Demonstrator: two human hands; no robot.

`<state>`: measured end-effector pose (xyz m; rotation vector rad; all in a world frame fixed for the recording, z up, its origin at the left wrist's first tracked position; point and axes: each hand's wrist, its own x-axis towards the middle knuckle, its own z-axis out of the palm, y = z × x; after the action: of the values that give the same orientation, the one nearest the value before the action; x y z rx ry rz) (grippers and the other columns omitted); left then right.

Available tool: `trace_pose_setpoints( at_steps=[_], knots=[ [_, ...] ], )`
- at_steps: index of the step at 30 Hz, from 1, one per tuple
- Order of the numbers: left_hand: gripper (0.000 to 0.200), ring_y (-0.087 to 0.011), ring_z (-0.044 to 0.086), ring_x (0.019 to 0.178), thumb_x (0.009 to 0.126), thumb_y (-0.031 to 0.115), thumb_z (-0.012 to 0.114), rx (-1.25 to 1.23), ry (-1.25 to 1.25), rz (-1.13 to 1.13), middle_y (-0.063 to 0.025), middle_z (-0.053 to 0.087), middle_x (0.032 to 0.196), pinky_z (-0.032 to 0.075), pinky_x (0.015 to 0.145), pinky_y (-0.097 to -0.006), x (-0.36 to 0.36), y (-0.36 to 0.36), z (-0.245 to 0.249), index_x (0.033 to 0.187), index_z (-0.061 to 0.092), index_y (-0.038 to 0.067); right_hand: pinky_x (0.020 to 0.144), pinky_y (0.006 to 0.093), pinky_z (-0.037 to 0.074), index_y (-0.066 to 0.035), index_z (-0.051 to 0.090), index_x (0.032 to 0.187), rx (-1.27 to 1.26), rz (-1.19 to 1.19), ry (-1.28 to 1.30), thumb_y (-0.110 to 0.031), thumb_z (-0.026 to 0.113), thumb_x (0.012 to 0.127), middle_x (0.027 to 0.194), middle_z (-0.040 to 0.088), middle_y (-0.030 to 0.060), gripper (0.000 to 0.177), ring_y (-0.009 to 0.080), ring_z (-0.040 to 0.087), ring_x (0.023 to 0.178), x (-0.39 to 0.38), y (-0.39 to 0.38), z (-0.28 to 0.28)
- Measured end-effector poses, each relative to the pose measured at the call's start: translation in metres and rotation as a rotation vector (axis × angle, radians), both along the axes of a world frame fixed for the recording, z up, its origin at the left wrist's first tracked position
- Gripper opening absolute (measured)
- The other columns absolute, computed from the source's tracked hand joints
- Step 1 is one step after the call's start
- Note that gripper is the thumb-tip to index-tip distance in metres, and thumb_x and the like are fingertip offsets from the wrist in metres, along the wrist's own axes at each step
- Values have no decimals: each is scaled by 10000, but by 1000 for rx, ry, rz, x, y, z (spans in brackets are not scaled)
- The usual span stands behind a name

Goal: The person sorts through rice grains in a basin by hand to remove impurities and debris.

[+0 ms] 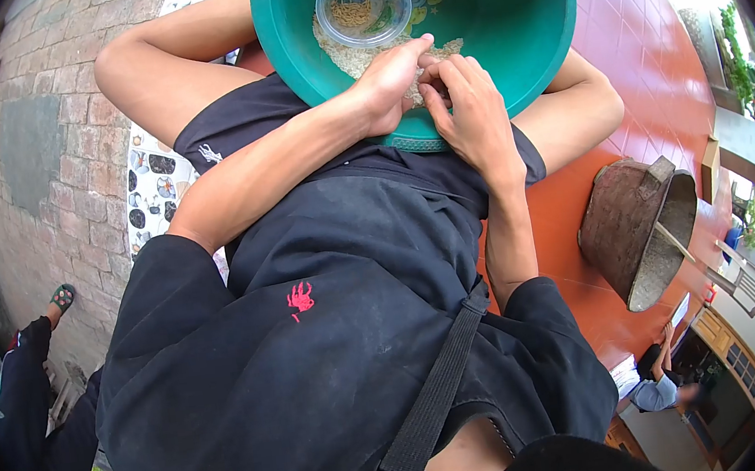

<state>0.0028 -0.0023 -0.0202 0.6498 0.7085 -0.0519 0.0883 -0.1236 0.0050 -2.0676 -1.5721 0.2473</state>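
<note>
A green plastic basin [518, 0] rests on my lap, with pale, rice-like grains [350, 57] spread over its bottom. Inside it stands a clear round plastic tub [364, 5] with some golden-brown grains [352, 12] at its bottom. My left hand [387, 85] is cupped over the basin's near side, thumb stretched out, with pale grains showing beside its palm. Against it, my right hand [472, 106] has its fingers bent and their tips together in a pinch. Whatever lies between those fingertips is too small to make out.
On the red tiled floor [577, 293] at right, a worn, tilted bucket [621, 233] has a stick in it. A brick pavement [92, 100] lies left. Another person's dark trouser leg [29, 373] shows at lower left, and a person [656, 390] is at lower right.
</note>
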Motion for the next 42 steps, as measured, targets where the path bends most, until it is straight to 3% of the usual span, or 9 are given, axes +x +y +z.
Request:
trace_pose_setpoints(
  at_steps=[15,25,32,35,42],
  knots=[
    [428,-208,441,1163,1013,434,486,66,107,60,-78,486,1234,334,1034,-524,4,-4,-4,1093,591,26,764,409,428,-30,538,935,-12,-18,80,-55,590,849,865,556,119,103,295,550,849,0,-4,3],
    [389,-181,531,1029,1029,409,458,2,-10,-10,-49,564,1069,323,1035,-513,1,0,-2,1008,596,45,793,400,465,-50,633,1080,19,-27,175,-41,644,848,915,586,103,233,288,588,884,3,-5,-1],
    [410,-176,525,1044,1028,420,462,6,30,33,-60,561,1105,260,1090,-543,1,-3,4,1086,582,33,818,401,473,-43,641,1072,-6,13,166,-57,677,841,906,584,99,234,287,589,906,6,-6,1],
    [424,-172,525,1035,1028,421,464,41,41,25,-70,556,1123,283,1086,-535,2,-3,5,1102,582,20,821,405,471,-34,638,1043,-27,7,152,-53,675,844,909,585,101,203,291,586,916,5,-4,3],
    [426,-176,528,1012,1031,409,460,-51,0,12,-89,538,1137,282,1091,-524,2,0,-4,1062,590,4,751,411,489,-5,605,948,30,-4,119,-21,661,855,879,584,118,110,310,598,850,8,-6,-4]
  ],
)
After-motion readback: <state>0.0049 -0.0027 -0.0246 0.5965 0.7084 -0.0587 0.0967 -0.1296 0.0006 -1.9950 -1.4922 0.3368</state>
